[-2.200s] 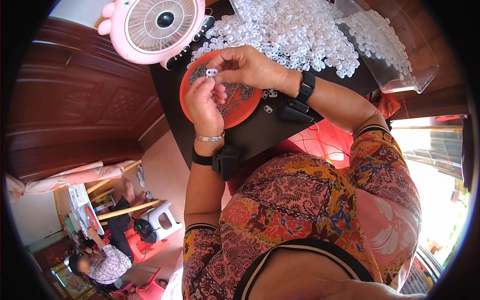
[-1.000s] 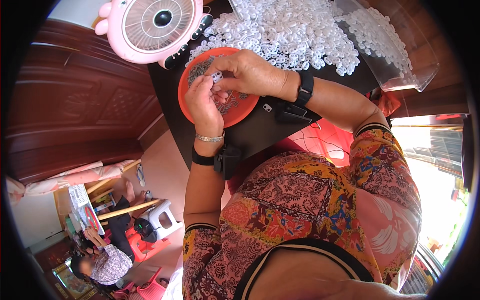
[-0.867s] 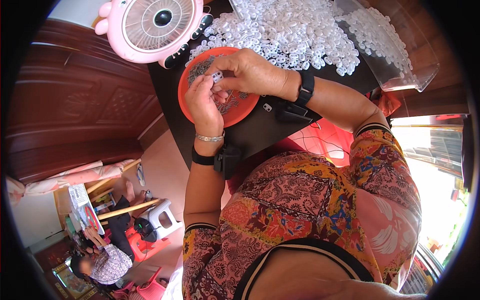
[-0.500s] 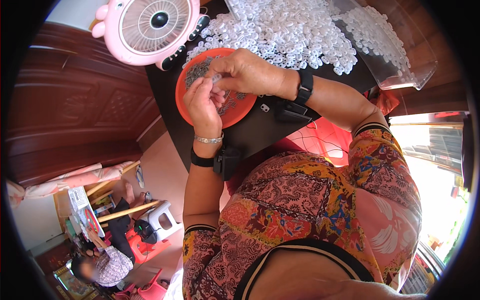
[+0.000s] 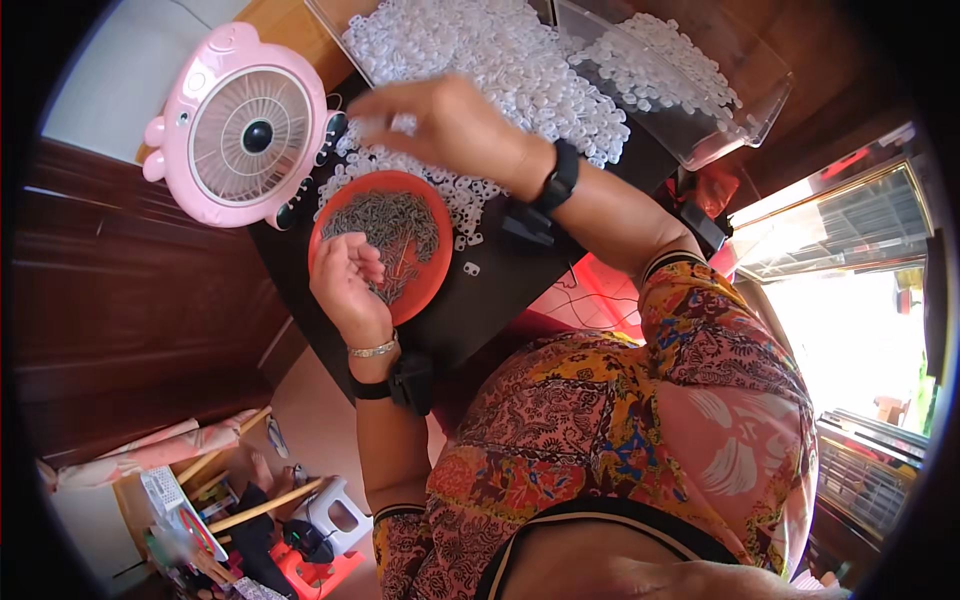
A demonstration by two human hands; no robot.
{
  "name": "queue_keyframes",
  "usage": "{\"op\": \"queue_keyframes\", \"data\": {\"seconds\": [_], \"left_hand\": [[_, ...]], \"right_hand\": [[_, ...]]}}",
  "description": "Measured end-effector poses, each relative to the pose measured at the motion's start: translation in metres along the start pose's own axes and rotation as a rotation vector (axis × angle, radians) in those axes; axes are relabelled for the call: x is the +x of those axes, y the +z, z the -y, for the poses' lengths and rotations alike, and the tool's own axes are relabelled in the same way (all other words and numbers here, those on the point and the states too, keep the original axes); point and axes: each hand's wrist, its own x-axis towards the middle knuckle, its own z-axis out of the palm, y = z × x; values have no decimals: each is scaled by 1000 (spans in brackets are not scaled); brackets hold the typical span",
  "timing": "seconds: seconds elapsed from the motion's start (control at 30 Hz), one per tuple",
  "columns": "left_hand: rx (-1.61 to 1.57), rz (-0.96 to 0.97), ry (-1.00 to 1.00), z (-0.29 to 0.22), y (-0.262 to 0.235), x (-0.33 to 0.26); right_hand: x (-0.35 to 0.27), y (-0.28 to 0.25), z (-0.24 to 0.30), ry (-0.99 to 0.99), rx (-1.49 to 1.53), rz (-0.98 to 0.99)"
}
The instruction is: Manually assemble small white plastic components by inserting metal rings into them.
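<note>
White pieces [image 5: 490, 60]: smooth plastic, semi-gloss; pins [image 5: 395, 220]: dull grey metal; bowl [image 5: 428, 278]: smooth orange plastic. Desk [image 5: 470, 310] matt black, fan [image 5: 215, 207] glossy pink plastic, bin [image 5: 690, 150] clear shiny plastic. Shirt [image 5: 570, 430] printed cloth, bracelet [image 5: 373, 350] shiny metal, panelling [image 5: 130, 290] polished reddish-brown wood.

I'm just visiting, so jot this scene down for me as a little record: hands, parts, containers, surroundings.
Left hand: curled over the bowl's near-left side; whether it holds anything is unclear
Right hand: blurred, over the white pile's near-left part; grip unclear
Small parts: grey metal pieces; a spread-out pile of white two-holed pieces
Containers: orange bowl with the grey pieces; clear bin with more white pieces
Surface: black tabletop
Nearby: pink fan, left of the pile
</note>
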Motion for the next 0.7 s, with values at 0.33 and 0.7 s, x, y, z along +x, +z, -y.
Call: {"op": "queue_keyframes", "data": {"seconds": [0.33,0.7], "left_hand": [[-51,-3,-42,-2,4,1],[-53,4,-39,-2,1,0]], "right_hand": [[31,-96,-20,154,-435,-122],[-15,-10,-66,110,-418,856]]}}
